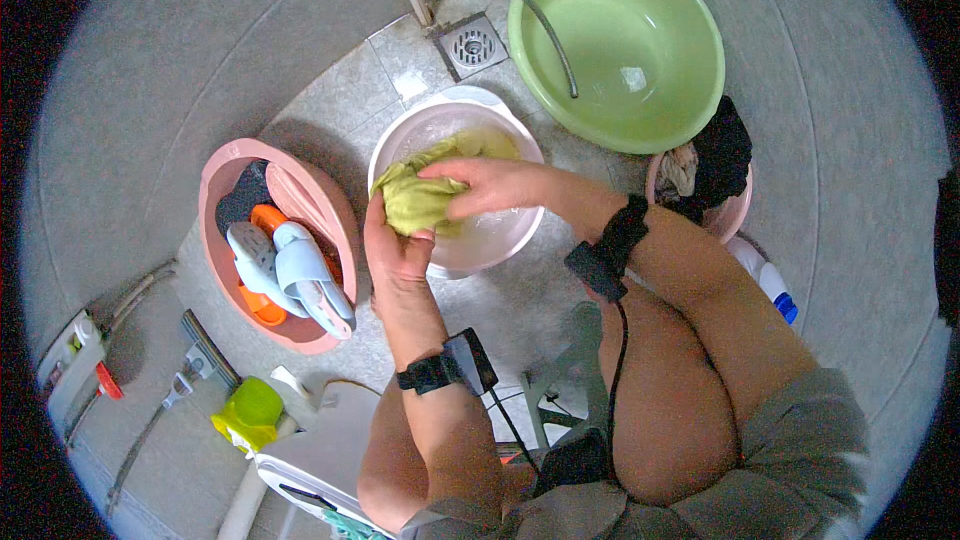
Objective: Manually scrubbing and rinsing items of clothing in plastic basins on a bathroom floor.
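Note:
A wet yellow-green cloth (pixel 418 198) is bunched up between my two hands over a white-and-pink basin (pixel 507 246) with water in it. My left hand (pixel 396 245) cups the cloth from the near left side, thumb pointing right. From the right, my right hand (pixel 487 183) grips the same cloth, its fingers pressing into the folds. Part of the cloth trails toward the basin's far side, in or near the water. What the cloth is exactly, a garment or a towel, cannot be made out. Each forearm wears a black strap with a small dark box and cable.
A pink tub (pixel 222 275) of slippers stands on the left. Beyond the basin sit a large green tub (pixel 640 30) with a hose (pixel 548 28) over its rim and a floor drain (pixel 472 45). Dark laundry (pixel 722 162) fills a bowl on the right, near a white bottle (pixel 765 280).

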`<state>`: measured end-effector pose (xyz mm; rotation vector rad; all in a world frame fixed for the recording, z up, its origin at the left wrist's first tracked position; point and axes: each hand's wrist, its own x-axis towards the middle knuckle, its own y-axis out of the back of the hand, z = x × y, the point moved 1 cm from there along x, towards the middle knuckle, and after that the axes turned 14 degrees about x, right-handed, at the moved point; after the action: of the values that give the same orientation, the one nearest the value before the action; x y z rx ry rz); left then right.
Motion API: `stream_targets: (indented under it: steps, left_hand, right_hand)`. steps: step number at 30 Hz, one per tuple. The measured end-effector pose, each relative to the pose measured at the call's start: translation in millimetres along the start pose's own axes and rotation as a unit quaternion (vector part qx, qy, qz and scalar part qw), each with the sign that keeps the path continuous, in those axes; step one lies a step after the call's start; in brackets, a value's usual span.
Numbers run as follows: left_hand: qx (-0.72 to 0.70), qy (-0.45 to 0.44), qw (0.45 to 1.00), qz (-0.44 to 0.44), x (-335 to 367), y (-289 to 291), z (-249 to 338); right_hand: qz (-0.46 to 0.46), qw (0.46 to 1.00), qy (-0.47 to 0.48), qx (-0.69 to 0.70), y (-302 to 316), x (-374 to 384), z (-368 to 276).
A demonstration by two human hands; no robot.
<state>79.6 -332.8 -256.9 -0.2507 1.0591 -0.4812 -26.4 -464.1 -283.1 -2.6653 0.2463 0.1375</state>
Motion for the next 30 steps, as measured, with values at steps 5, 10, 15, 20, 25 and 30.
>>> stream_targets:
  steps: [5, 10, 15, 20, 25, 30]
  left_hand:
    - [0.072, -0.057, 0.992, 0.09, 16, 12, -41]
    - [0.082, 0.034, 0.972, 0.215, 45, 31, -126]
    - [-0.154, 0.128, 0.974, 0.102, 67, 29, -161]
    - [-0.317, 0.121, 0.935, 0.104, 49, 18, -140]
    - [-0.214, -0.025, 0.97, 0.108, 30, 17, -91]
    - [-0.253, -0.124, 0.959, 0.026, 11, 6, -55]
  right_hand:
    - [0.175, 0.975, -0.131, -0.043, 23, -1, 20]
    - [0.25, 0.868, -0.122, 0.411, 39, -6, 28]
    - [0.227, 0.838, -0.14, 0.477, 37, -6, 8]
    - [0.157, 0.972, -0.147, 0.096, 43, 0, -13]
    - [0.13, 0.947, -0.151, 0.253, 14, 23, -41]
    - [0.124, 0.981, -0.121, 0.092, -18, 35, -48]
